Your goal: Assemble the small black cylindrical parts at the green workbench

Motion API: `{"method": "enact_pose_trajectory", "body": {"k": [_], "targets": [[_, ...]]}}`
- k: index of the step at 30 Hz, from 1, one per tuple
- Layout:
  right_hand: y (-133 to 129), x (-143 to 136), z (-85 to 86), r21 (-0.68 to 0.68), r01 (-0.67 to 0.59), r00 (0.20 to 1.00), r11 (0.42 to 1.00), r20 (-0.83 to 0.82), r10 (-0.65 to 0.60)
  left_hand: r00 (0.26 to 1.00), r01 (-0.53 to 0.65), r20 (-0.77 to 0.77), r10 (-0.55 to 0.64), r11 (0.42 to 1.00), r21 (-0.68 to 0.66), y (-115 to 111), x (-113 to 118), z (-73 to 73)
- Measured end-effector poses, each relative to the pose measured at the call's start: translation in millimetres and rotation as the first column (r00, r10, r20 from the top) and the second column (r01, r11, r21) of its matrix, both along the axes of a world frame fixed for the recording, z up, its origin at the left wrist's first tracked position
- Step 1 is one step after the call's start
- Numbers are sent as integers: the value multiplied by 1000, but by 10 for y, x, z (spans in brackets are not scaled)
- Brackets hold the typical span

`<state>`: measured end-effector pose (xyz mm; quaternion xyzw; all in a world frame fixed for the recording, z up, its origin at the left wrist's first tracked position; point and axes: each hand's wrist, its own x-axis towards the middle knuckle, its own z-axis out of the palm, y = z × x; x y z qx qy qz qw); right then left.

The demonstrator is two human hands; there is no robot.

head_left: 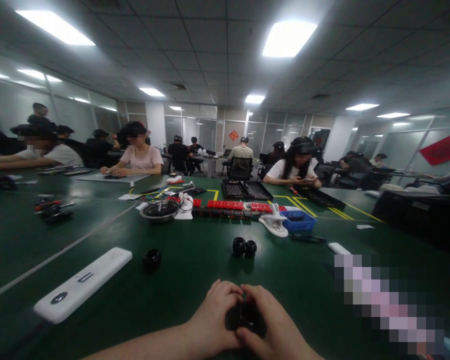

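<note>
Well beyond the grip and to its right, a blue bin has a dark item in it; beyond to its left, a metal bowl carries black cables; the black part lies between left hand and right hand – both curled round it, gripping from opposite sides; two black rings stand just ahead – side by side.

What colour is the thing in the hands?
The held thing is black; the head view shows it best.
</note>
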<state>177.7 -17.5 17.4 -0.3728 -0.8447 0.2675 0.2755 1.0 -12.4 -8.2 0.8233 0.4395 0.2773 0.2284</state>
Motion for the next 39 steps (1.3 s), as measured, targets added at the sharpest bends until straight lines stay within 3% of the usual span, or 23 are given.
{"method": "enact_pose_trajectory", "body": {"k": [6,14,22,28,32,35,39], "targets": [[61,76,-127,-14,-79,991,997,-105,77,999,37,-15,-37,999,-39,21,2,47],[75,-5,2,-64,21,994,998,105,-14,994,61,-86,-72,991,-122,51,-15,36],[71,53,-57,-35,-62,995,997,-78,59,996,64,-60,-72,990,-126,55,-17,25],[77,42,-41,-111,32,997,993,69,-24,996,68,-48,-74,992,-105,53,-28,-6],[89,51,-155,-73,55,998,996,-15,-56,996,26,-86,-33,996,-84,27,1,20],[93,78,-201,-53,-4,997,999,-77,0,996,16,-89,-23,996,-83,16,10,49],[83,93,-144,-84,-58,998,995,-30,56,995,38,-86,-47,994,-98,26,-11,49]]}}
